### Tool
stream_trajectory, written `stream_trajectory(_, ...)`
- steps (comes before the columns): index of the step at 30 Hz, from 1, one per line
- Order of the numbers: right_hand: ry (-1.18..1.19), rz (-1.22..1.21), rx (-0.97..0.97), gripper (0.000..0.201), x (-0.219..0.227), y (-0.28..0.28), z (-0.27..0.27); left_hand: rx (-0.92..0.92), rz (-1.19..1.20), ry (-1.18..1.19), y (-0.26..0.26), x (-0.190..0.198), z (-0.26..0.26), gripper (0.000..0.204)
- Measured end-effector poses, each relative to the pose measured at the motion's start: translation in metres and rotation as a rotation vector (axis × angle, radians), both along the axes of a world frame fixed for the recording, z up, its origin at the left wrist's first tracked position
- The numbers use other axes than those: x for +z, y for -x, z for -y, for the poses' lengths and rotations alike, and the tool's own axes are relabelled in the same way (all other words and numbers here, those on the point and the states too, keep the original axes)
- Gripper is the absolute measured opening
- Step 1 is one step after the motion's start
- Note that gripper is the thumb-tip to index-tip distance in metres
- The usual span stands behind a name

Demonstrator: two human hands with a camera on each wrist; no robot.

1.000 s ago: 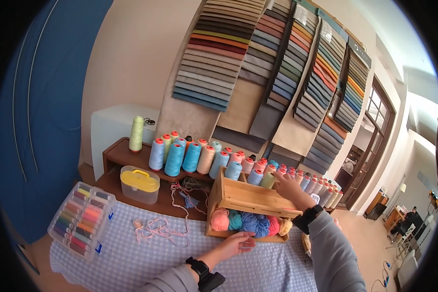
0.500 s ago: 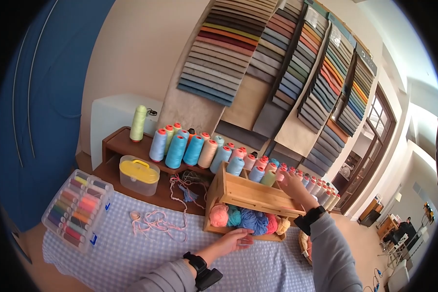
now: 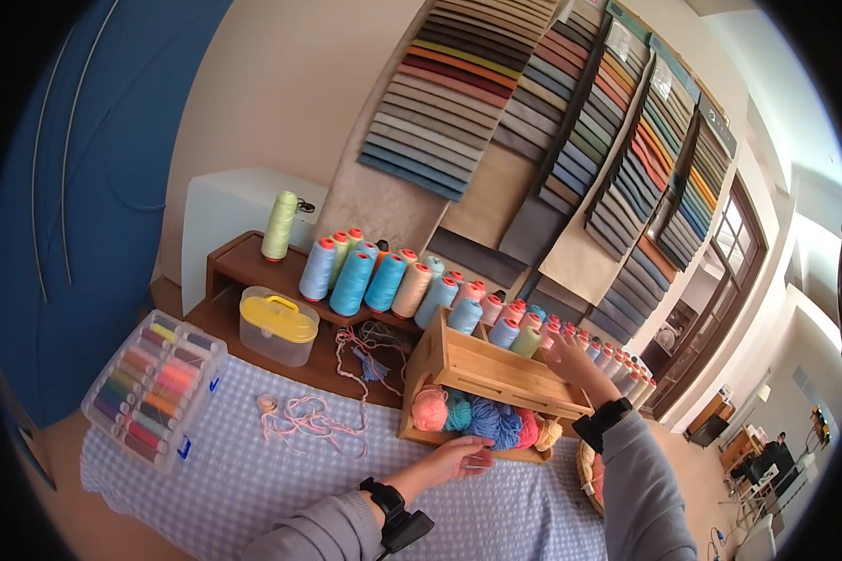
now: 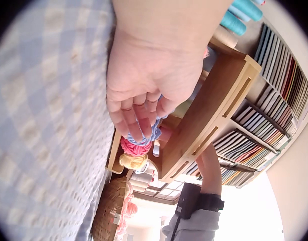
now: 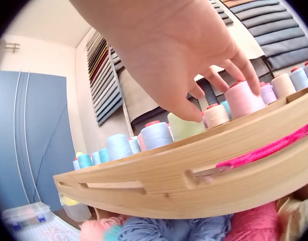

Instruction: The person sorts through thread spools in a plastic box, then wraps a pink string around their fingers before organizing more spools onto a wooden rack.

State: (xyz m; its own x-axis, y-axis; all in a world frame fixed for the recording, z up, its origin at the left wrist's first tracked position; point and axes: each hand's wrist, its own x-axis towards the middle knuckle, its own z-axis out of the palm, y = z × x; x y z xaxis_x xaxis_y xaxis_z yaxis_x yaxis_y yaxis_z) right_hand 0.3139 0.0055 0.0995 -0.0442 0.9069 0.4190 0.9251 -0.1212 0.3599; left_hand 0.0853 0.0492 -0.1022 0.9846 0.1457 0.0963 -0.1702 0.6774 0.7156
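My right hand (image 3: pixel 578 363) is over the top tray of a two-level wooden organizer (image 3: pixel 505 369), fingers spread and loosely bent. In the right wrist view, one fingertip overlaps the side of a pink thread cone (image 5: pixel 242 100). The thumb is beside a pale green cone (image 5: pixel 185 128), apart from the pink one. My left hand (image 3: pixel 454 460) is low at the organizer's front, palm turned inward and fingers loosely bent. Its fingertips are right at the blue yarn ball (image 3: pixel 494 423) on the lower level. Pink, teal, red and cream yarn balls flank the blue one.
Rows of thread cones (image 3: pixel 351 283) line the brown shelf behind. On the checked cloth (image 3: pixel 243 477) lie a clear spool case (image 3: pixel 154 383) and tangled pink yarn (image 3: pixel 309 421). A yellow-lidded box (image 3: pixel 279 323) stands behind; a wicker basket (image 4: pixel 108 206) is at the right.
The view has shifted slightly. My right hand's fingertips have moved right, from beside the pale green cone to the pink cone, which now shows more clearly. My left hand has barely moved.
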Motion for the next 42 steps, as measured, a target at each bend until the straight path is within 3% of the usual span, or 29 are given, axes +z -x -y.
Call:
stream_trajectory(1,0.001,0.0,0.0,0.049,0.001,0.002,0.002,0.0,0.0,0.001,0.0,0.0,0.0,0.032)
stream_trajectory(3,0.026,-0.228,0.001,0.052,0.008,0.012,0.004,-0.002,0.009,0.0,0.0,-0.001,0.001,0.03)
stream_trajectory(6,0.072,-0.162,0.077,0.053,0.013,0.02,0.009,0.006,-0.007,-0.028,0.001,0.0,0.001,0.032)
stream_trajectory(16,0.114,-0.106,0.028,0.051,0.022,0.022,0.004,-0.008,0.003,-0.037,0.001,0.0,0.0,0.031)
stream_trajectory(18,0.248,-0.355,-0.096,0.044,0.029,0.012,-0.003,-0.008,0.003,-0.045,0.0,-0.001,0.0,0.031)
stream_trajectory(19,0.249,-0.356,-0.096,0.044,0.032,0.007,-0.005,-0.008,0.002,-0.044,0.0,-0.001,0.0,0.031)
stream_trajectory(21,0.359,-0.817,-0.167,0.039,0.035,-0.013,-0.01,-0.004,0.01,-0.051,0.002,-0.001,0.001,0.031)
stream_trajectory(22,0.355,-0.884,-0.135,0.035,0.03,-0.023,-0.011,-0.002,0.011,-0.049,0.002,0.0,0.001,0.031)
stream_trajectory(23,0.357,-0.881,-0.133,0.035,0.03,-0.018,-0.011,-0.004,0.011,-0.056,0.002,0.0,0.001,0.031)
stream_trajectory(25,0.349,-0.654,-0.284,0.034,0.028,-0.005,-0.013,-0.005,0.014,-0.062,0.002,0.0,0.0,0.031)
stream_trajectory(32,0.154,-0.64,-0.256,0.03,0.017,-0.005,-0.019,-0.025,0.041,-0.058,-0.002,-0.006,-0.001,0.031)
stream_trajectory(35,-0.039,-0.433,-0.079,0.028,0.02,-0.02,-0.013,-0.031,0.061,-0.047,-0.003,-0.008,-0.001,0.032)
stream_trajectory(38,-0.162,-0.401,0.036,0.026,0.046,0.004,0.011,-0.018,0.042,-0.047,0.001,-0.004,0.001,0.032)
stream_trajectory(40,-0.338,-0.15,0.132,0.023,0.06,0.033,0.032,-0.011,0.021,-0.048,0.0,-0.002,0.002,0.032)
stream_trajectory(42,-0.318,-0.211,0.132,0.022,0.074,0.063,0.057,-0.002,0.014,-0.039,0.0,-0.002,0.002,0.032)
